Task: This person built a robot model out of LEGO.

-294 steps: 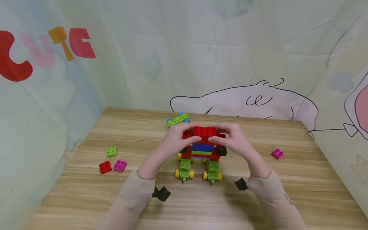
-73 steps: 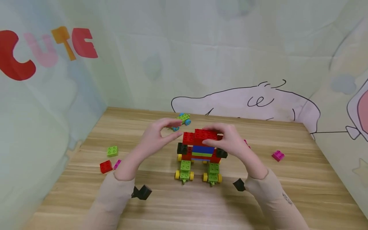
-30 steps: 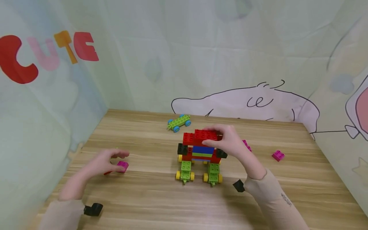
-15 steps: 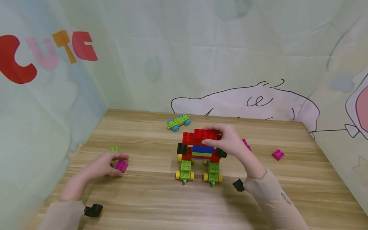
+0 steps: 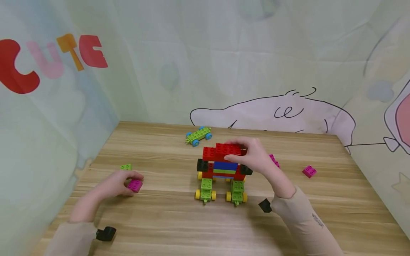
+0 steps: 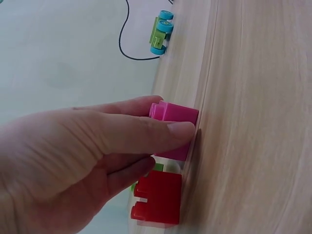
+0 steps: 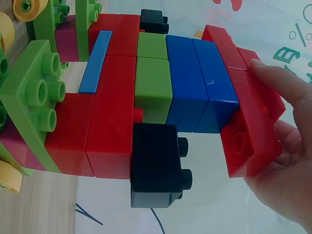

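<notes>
In the head view my left hand (image 5: 116, 183) pinches a magenta toy brick (image 5: 136, 185) low over the table at left. The left wrist view has the thumb across the near side of that magenta brick (image 6: 181, 114), with a red brick (image 6: 158, 200) just beside it. Mid-table stands a block build (image 5: 225, 166) of red, blue, green and black bricks on yellow-wheeled green bases. My right hand (image 5: 253, 153) grips the red bricks (image 5: 224, 151) along its top. Seen from the right wrist, thumb and fingers hold the right end of this top red layer (image 7: 246, 105).
A green brick (image 5: 126, 166) lies behind my left hand. At the back is a green wheeled base (image 5: 198, 135) with blue wheels. To the right lie a magenta brick (image 5: 309, 171) and another magenta piece (image 5: 274, 160), partly hidden by my right forearm.
My left hand has left the top of the build, moved left and down, and taken hold of the magenta brick. The right hand has stayed on the red top.
</notes>
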`<action>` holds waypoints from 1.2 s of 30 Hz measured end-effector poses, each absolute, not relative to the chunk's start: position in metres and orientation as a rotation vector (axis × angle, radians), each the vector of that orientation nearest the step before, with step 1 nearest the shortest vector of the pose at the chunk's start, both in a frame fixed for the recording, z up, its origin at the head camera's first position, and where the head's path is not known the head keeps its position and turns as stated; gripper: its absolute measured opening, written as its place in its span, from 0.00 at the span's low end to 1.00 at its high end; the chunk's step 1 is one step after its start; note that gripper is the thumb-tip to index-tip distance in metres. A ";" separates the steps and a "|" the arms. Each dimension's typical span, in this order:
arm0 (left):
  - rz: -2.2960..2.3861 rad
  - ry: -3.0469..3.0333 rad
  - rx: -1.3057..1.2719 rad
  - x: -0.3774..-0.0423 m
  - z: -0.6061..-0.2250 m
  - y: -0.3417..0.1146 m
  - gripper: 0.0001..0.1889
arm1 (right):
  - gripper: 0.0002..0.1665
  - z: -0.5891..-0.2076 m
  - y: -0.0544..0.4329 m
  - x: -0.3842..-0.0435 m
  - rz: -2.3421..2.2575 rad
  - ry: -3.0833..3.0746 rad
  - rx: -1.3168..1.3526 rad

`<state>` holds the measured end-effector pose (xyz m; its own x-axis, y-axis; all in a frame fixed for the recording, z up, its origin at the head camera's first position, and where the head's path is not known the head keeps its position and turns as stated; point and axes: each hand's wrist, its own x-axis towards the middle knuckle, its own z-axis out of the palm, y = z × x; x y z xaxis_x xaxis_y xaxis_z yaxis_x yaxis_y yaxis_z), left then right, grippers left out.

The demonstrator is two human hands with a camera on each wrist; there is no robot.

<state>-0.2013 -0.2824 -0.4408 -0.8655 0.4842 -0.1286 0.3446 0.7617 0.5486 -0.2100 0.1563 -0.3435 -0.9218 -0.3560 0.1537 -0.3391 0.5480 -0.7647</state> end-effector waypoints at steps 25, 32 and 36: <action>0.901 2.785 0.592 -0.202 -0.425 -0.262 0.23 | 0.25 -0.342 0.155 -0.208 -1.345 2.745 -0.597; 0.972 2.868 0.697 -0.202 -0.409 -0.245 0.21 | 0.25 -0.344 0.156 -0.209 -1.345 2.751 -0.613; 1.029 2.900 0.709 -0.205 -0.401 -0.231 0.21 | 0.24 -0.344 0.157 -0.209 -1.344 2.754 -0.627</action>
<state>-0.2050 -0.2313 -0.4006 -0.8989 0.4072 0.1615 0.4179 0.6866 0.5949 -0.2094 0.1569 -0.3442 -0.9196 -0.3588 0.1601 -0.3469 0.5502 -0.7596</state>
